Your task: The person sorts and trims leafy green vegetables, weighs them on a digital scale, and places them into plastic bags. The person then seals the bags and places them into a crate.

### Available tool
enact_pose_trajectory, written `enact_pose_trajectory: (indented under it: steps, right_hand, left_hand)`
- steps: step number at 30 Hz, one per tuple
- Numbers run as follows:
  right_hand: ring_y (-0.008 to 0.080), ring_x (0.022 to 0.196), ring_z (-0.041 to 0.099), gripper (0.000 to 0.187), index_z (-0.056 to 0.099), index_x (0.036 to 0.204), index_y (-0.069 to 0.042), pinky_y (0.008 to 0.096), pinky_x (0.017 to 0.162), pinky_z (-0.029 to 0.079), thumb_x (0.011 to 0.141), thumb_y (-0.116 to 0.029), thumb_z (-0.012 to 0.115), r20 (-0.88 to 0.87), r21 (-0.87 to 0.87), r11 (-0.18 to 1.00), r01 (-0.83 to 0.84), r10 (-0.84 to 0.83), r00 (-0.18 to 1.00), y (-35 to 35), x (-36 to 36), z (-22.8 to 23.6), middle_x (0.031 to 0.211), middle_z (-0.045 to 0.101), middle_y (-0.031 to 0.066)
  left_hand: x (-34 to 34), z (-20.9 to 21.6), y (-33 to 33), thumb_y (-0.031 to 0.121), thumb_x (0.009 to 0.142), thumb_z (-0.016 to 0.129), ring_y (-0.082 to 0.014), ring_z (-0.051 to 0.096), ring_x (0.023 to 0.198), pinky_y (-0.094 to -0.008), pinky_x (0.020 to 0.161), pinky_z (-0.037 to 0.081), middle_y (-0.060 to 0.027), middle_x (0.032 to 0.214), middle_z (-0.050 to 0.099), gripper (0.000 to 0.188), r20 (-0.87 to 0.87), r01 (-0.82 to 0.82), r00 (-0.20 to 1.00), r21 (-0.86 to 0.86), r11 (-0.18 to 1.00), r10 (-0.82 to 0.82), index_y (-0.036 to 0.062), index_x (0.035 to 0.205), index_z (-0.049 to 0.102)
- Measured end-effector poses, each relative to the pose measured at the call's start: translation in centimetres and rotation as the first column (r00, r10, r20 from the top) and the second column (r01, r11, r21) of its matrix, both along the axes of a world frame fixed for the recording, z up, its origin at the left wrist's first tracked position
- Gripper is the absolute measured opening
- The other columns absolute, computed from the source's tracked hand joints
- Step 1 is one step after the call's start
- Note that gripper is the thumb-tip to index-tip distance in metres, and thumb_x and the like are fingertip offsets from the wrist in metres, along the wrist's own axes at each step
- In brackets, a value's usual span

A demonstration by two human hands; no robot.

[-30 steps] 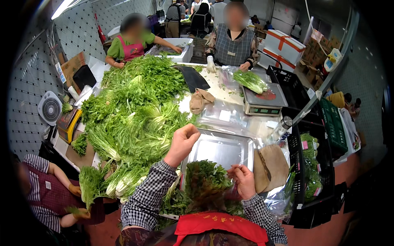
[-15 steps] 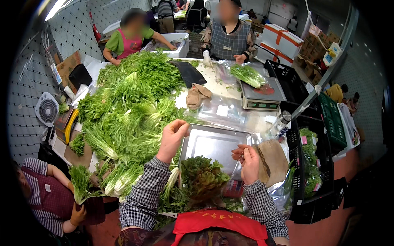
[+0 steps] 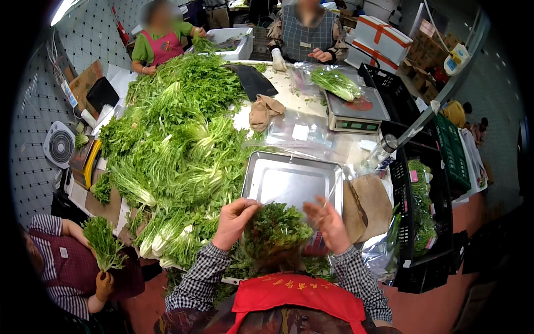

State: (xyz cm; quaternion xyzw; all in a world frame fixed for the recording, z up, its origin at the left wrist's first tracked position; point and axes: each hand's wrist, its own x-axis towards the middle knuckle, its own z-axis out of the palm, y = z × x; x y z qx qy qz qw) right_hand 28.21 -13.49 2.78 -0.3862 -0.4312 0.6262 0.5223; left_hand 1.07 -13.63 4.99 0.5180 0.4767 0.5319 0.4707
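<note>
A bunch of red-green leaf lettuce (image 3: pixel 275 229) sits close in front of me in what looks like a clear plastic bag, its leaves pointing away from me. My left hand (image 3: pixel 235 224) is closed, thumb and fingertips pinched at the bag's edge on the left of the leaves. My right hand (image 3: pixel 329 227) is raised on the other side, fingers apart and slightly blurred, with nothing visible in them. Just beyond the lettuce lies a shallow metal tray (image 3: pixel 295 181), with no produce on its visible bottom.
Frisée heaps (image 3: pixel 178 150) cover the table's left. Ahead right, a scale (image 3: pixel 356 114) bears a bagged green. A brown cloth (image 3: pixel 367 209), a clear bottle (image 3: pixel 382 150) and black crates (image 3: pixel 420 222) stand right. One person works left; two stand across the table.
Both hands have come nearer to me, the left one lowered beside the leaves. My right fingers have spread from a loose curl. The lettuce top looks greener and more gathered.
</note>
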Motion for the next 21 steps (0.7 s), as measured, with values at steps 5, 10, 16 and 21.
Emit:
enact_pose_trajectory:
  steps: [5,10,16,21]
  right_hand:
    - [0.0165,0.103,0.065,0.028,0.067,0.111,0.003,0.0287,0.093,0.050,0.101,-0.021,0.056,0.215,-0.024,0.996,-0.086,0.089,0.973,-2.1,-0.1,0.0,0.106,0.070,0.0091]
    - [0.0187,0.094,0.069,0.023,0.067,0.105,0.004,0.0303,0.088,0.053,0.101,-0.014,0.053,0.164,0.207,0.978,-0.028,-0.006,0.987,-2.0,0.3,4.2,0.101,0.070,0.0120]
    - [0.0199,0.091,0.069,0.037,0.066,0.103,0.002,0.0317,0.080,0.054,0.102,-0.032,0.051,0.260,0.051,0.999,0.011,-0.024,0.965,-2.5,3.6,1.6,0.095,0.072,0.0119]
    - [0.0123,0.088,0.063,0.031,0.069,0.100,0.003,0.0262,0.083,0.048,0.102,-0.023,0.052,0.231,-0.145,0.983,0.115,-0.079,0.970,-3.0,5.8,-4.1,0.093,0.071,0.0080]
  left_hand:
    - [-0.8,1.3,-1.2,0.008,0.097,0.060,-0.0057,0.053,0.073,-0.0242,0.064,0.043,-0.0016,0.079,0.064,0.013,-0.094,-0.018,0.995,0.019,1.000,0.019,-0.0014,0.097,0.068]
    - [0.3,4.4,-1.3,0.007,0.098,0.057,-0.0067,0.048,0.061,-0.0235,0.056,0.040,-0.0040,0.070,0.059,0.014,-0.207,-0.095,0.964,0.310,0.946,0.165,-0.0006,0.087,0.060]
    - [4.1,1.5,-1.5,0.010,0.099,0.057,-0.0066,0.047,0.063,-0.0235,0.055,0.038,-0.0002,0.069,0.054,0.016,-0.087,-0.072,0.992,0.156,0.985,0.087,0.0016,0.085,0.057]
    - [6.3,-6.7,-0.7,0.014,0.097,0.059,-0.0037,0.039,0.062,-0.0243,0.053,0.032,0.0031,0.065,0.047,0.019,-0.072,-0.035,0.997,-0.052,0.998,0.031,-0.0002,0.085,0.057]
